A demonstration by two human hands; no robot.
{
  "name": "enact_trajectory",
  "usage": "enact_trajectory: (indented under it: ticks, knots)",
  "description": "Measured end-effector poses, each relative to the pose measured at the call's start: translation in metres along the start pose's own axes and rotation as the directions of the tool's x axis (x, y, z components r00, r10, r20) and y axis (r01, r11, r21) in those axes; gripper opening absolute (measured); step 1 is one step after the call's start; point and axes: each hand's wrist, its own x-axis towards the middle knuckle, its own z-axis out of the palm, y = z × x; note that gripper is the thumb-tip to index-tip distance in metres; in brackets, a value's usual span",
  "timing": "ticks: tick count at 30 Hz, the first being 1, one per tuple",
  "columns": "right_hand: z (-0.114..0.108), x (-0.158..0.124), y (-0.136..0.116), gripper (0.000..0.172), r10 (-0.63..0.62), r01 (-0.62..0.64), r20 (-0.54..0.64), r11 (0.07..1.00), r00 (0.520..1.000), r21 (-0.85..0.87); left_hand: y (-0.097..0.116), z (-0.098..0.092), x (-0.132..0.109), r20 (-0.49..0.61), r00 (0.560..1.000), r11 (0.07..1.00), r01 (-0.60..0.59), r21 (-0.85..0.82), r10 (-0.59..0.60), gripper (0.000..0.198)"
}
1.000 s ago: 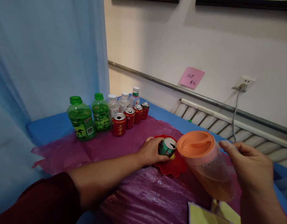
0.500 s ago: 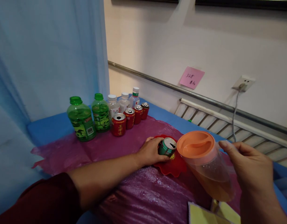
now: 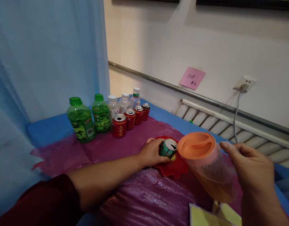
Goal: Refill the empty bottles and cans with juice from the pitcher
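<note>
Person, two arms in view. Left arm: dark maroon sleeve [image 3: 41, 201], plain soft fabric, ending near the elbow; forearm and left hand [image 3: 151, 153] bare. Right hand [image 3: 251, 171]: bare, wrist and visible forearm uncovered.

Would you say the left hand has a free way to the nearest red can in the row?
Probably, as to the path: the purple sheet between the left hand and that red can lies bare. But the hand is closed round the green can on the red dish, so it is occupied.

Open purple sheet [image 3: 125, 141] separates the bottle-and-can row [image 3: 118, 114] from the red tray [image 3: 175, 166].
</note>
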Motion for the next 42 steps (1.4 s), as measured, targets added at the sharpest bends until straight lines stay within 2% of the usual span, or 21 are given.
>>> enact_trajectory:
  ticks: [10,21,34,42]
  knots:
    - [0.000,0.005,0.011,0.049,-0.040,0.040,-0.013,0.999,0.999,-0.017,-0.001,0.000,0.000,0.000,1.000,1.000,0.011,0.009,-0.011,0.073]
    - [0.001,0.000,0.002,0.047,0.001,-0.001,-0.009,1.000,1.000,0.014,-0.002,0.002,0.000,-0.006,1.000,1.000,0.008,0.000,-0.008,0.073]
    - [0.001,0.004,0.007,0.048,-0.019,0.019,-0.008,0.999,1.000,-0.042,-0.001,0.001,0.001,0.007,1.000,1.000,0.007,0.003,-0.007,0.073]
    - [0.002,0.006,0.011,0.047,-0.004,0.004,0.000,1.000,1.000,-0.005,-0.003,0.002,0.001,0.001,1.000,1.000,0.018,0.016,-0.018,0.075]
